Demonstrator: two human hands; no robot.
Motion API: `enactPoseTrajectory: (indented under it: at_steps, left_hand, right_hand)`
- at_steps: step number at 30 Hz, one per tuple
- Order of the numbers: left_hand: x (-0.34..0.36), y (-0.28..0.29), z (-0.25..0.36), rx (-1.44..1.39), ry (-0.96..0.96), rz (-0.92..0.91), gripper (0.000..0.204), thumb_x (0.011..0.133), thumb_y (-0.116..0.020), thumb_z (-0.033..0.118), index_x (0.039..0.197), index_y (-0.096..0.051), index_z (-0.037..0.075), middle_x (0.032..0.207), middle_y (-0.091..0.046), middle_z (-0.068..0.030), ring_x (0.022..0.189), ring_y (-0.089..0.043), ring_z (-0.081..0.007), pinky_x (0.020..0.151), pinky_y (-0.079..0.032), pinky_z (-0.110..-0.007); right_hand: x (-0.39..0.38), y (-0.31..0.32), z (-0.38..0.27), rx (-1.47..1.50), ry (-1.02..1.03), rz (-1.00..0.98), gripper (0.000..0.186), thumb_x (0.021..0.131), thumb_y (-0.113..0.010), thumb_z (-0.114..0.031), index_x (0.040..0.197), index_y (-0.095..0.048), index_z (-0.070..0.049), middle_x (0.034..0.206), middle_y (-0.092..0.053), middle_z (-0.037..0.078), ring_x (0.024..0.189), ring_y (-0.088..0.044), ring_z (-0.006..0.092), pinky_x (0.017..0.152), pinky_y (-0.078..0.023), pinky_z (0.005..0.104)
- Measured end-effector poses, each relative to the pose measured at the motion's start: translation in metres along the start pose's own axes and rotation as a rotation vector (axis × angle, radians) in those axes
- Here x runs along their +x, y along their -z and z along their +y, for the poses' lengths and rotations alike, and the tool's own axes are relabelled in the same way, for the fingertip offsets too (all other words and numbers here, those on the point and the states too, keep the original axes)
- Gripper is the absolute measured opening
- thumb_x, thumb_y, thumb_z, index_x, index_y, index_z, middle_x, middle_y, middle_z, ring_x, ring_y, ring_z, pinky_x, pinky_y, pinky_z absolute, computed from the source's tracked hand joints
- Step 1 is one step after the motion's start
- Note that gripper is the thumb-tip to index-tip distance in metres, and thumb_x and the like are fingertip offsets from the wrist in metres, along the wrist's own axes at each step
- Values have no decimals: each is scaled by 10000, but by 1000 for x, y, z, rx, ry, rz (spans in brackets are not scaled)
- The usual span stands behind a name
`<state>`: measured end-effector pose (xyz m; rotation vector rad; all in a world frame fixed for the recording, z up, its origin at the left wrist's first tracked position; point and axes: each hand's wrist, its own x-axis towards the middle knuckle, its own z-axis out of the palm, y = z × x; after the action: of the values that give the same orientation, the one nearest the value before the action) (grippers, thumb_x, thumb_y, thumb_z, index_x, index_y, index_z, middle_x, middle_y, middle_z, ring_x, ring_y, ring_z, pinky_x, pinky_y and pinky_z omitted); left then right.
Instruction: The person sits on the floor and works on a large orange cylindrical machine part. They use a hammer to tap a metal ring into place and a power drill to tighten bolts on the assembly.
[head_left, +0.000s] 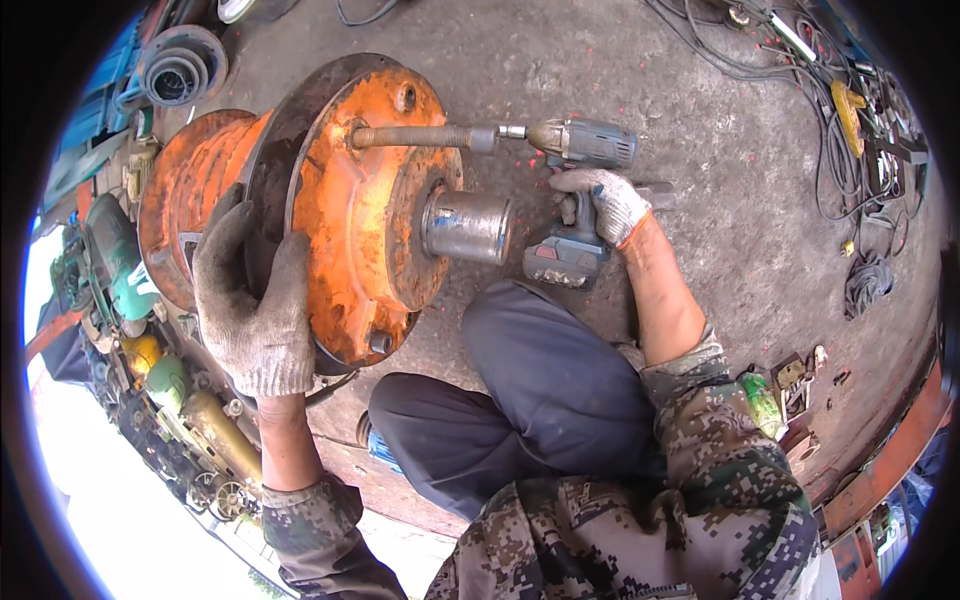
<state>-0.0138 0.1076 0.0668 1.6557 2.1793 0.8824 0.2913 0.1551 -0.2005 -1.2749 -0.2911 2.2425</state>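
Note:
My right hand [606, 205], in a pale knit glove, is wrapped round the grip of a cordless impact wrench [588, 141]. A socket [482, 138] on its nose meets the end of a long threaded bolt [410, 137]. The bolt's other end enters a hole near the upper edge of an orange flanged housing [345, 225], which lies on its side. From the housing's centre sticks out a bare steel shaft [470, 226]. My gloved left hand [255, 315] rests against the housing's near left side, thumb and fingers spread across its dark flange [270, 185].
A grey stepped round part [178, 68] stands at the far left. Cables [835, 150] and a yellow tool [848, 115] lie at the right. Machine parts [215, 430] crowd the left edge. A green packet [762, 405] lies right of my sleeve. The concrete floor [730, 260] is stained.

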Motion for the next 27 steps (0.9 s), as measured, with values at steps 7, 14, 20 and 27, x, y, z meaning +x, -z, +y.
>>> enactPoseTrajectory:
  at_steps: [7, 14, 20, 27]
  left_hand:
    - [-2, 0, -4, -29, -19, -9, 463, 937, -789, 17, 1372, -635, -23, 1463, -626, -163, 1343, -599, -250, 1183, -443, -396]
    - [0, 1, -4, 39, -47, -16, 456, 939, -778, 13, 1372, -638, -15, 1478, -622, -162, 1371, -581, -260, 1199, -427, -405]
    - [0, 1, -4, -10, -22, -28, 440, 939, -786, 36, 1355, -652, -13, 1471, -631, -162, 1363, -588, -256, 1187, -438, -399]
    - [2, 0, -5, 20, -58, -13, 443, 905, -813, 40, 1319, -667, -13, 1428, -652, -176, 1342, -612, -278, 1171, -461, -419]
  right_hand:
    - [-1, 4, -12, 21, -25, -95, 252, 865, -798, -143, 1085, -698, -70, 738, -652, 15, 539, -610, 137, 516, -487, 290]
    - [-1, -5, 3, -37, -8, -32, 230, 862, -803, -137, 1061, -696, -93, 737, -647, 12, 575, -622, 136, 540, -503, 309]
    - [-14, 14, -18, 26, -12, -56, 142, 889, -768, -121, 998, -691, -72, 755, -642, 16, 570, -612, 136, 551, -508, 304]
    - [-47, 55, -61, 74, 80, -25, 265, 914, -760, -124, 1145, -675, -27, 777, -649, 33, 578, -596, 128, 542, -488, 298]
